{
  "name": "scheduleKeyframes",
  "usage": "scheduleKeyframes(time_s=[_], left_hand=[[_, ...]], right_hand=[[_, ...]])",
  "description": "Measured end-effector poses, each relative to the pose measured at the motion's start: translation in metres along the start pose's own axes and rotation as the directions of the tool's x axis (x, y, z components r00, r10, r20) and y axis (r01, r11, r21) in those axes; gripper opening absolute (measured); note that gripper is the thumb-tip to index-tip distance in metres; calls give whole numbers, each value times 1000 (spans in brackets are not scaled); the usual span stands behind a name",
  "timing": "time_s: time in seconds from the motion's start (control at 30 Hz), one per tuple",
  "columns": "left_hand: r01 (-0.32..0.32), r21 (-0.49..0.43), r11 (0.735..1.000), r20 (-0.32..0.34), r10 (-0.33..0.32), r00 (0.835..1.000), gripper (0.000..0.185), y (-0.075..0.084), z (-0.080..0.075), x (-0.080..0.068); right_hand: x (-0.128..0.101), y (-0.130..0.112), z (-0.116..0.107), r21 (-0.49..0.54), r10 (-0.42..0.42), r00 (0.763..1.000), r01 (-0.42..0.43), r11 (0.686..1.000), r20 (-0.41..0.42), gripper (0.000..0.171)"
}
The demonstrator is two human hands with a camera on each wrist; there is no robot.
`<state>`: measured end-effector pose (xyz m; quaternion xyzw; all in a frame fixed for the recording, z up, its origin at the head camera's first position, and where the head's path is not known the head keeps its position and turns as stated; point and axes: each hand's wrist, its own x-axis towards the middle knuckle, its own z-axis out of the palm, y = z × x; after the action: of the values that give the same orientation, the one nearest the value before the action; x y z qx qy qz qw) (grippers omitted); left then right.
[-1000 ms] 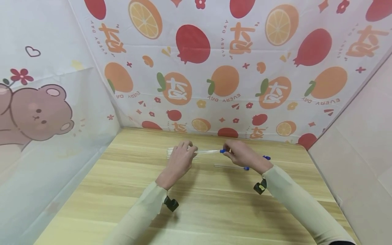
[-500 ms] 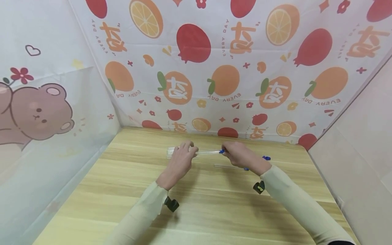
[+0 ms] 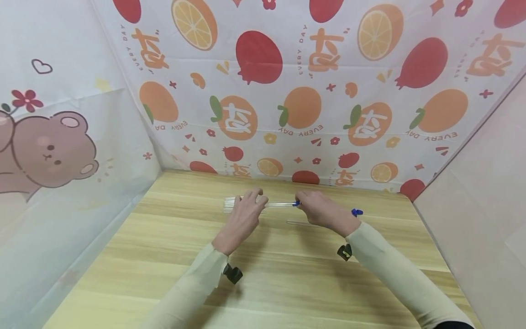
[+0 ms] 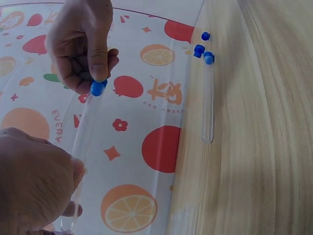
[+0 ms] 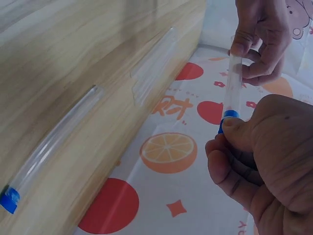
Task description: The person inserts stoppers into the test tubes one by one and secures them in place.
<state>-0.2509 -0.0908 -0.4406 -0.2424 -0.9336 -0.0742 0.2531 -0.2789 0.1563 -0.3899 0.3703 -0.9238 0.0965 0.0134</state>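
Overhead, wooden table, fruit-print cloth walls

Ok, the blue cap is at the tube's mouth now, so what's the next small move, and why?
Probably press the blue cap further onto the clear tube with the right hand, while the left hand holds the tube steady. The right wrist view shows the cap right at the tube's end, pinched by the fingertips; whether it is fully seated cannot be told.

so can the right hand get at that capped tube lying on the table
Probably yes: the capped tube lies just beside the right hand with nothing over it, but that hand is pinching the blue cap of the held tube.
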Motion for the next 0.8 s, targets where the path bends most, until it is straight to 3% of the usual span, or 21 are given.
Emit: scheduleKeyframes(time_s=[0.17,0.33,0.57,0.67,0.8], left_hand=[[22,-84,996,-16,-23,1000,20,-5,0,3],[49,-173,984,-25,-54,998,14,-10,-4,8],[34,-278,960,-27,-44,999,14,-7,-10,11],[37,-318,947,-11,-43,999,14,-4,-8,11],[101,-392,914,58,-86,995,17,0,-3,14]], right_hand=[[4,6,1,86,-6,997,14,996,-83,8],[4,16,-2,243,1,983,44,969,-183,14],[-1,29,-3,512,150,983,-74,856,-108,14],[-3,33,-3,557,195,978,-125,821,-68,15],[-7,44,-2,618,229,973,-165,769,-26,19]])
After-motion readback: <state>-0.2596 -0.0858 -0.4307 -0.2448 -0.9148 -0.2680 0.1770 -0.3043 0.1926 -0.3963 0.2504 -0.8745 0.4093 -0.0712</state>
